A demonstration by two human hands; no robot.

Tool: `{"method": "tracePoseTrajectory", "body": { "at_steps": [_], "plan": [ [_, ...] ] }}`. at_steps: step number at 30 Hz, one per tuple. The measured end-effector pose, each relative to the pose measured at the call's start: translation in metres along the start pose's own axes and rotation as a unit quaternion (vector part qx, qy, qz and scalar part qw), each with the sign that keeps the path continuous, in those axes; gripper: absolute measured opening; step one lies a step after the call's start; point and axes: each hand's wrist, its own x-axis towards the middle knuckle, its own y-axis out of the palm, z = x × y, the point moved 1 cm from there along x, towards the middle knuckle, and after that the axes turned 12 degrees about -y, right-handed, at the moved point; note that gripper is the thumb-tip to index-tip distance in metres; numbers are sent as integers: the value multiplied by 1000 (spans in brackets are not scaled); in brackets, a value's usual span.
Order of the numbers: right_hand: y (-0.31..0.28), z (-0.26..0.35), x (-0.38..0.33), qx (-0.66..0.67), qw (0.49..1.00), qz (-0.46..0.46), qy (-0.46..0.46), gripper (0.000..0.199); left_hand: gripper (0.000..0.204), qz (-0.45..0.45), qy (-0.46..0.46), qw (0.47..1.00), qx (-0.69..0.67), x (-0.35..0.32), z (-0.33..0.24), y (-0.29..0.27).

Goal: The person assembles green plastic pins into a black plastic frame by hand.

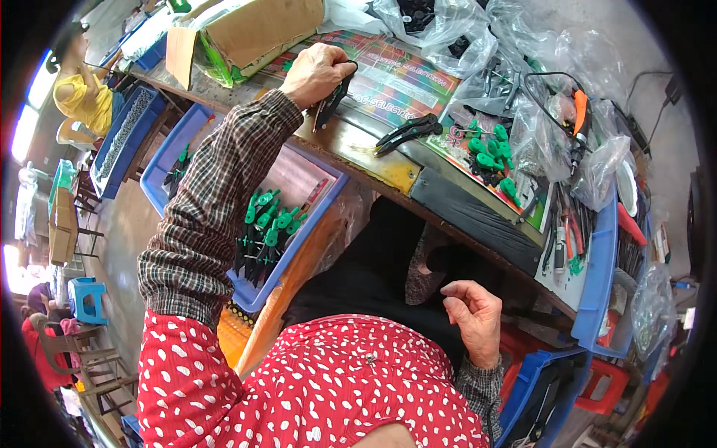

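Observation:
Over the far-left part of the workbench (373, 170), my left hand (320, 73) is closed round a black hand tool (331, 107). The tool points down at the bench top; its upper part is hidden in my fingers. A similar black-handled tool (407, 134) lies on the bench to the right of it. My right hand (478, 317) hovers low in front of my body, below the bench edge. Its fingers are loosely bent with the thumb apart, and nothing shows in them.
Green plastic pieces (489, 149) and clear bags (538, 134) crowd the right of the bench, near an orange-handled power screwdriver (580, 116). A blue crate (258, 299) holds several green-and-black tools below left. A cardboard box (254, 33) stands at the back. Someone in yellow (86, 101) sits far left.

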Motion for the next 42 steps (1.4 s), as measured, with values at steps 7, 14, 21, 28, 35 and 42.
{"method": "tracePoseTrajectory", "body": {
  "at_steps": [7, 14, 21, 28, 35, 42],
  "plan": [
    [0, -4, 2, 1, 1000, 6, 9, 17, 32, 9, -6, 997, 73, 19, 3, 17],
    [-2, -7, 6, -13, 1000, 14, 14, 17, 28, -115, 39, 979, 161, 5, -3, 24],
    [-2, -7, 10, -39, 999, 14, 4, 17, 18, 19, 120, 992, 31, -47, -62, 52],
    [-13, 9, 19, -68, 997, -13, -23, 15, 19, 90, 100, 991, 22, -45, -72, 59],
    [-20, 40, 38, -111, 992, -12, -65, 17, 21, 150, 65, 986, -36, -34, -72, 61],
    [-26, 70, 109, -362, 882, -105, -283, 11, 16, 64, 103, 989, -81, -41, -69, 63]
  ]
}}
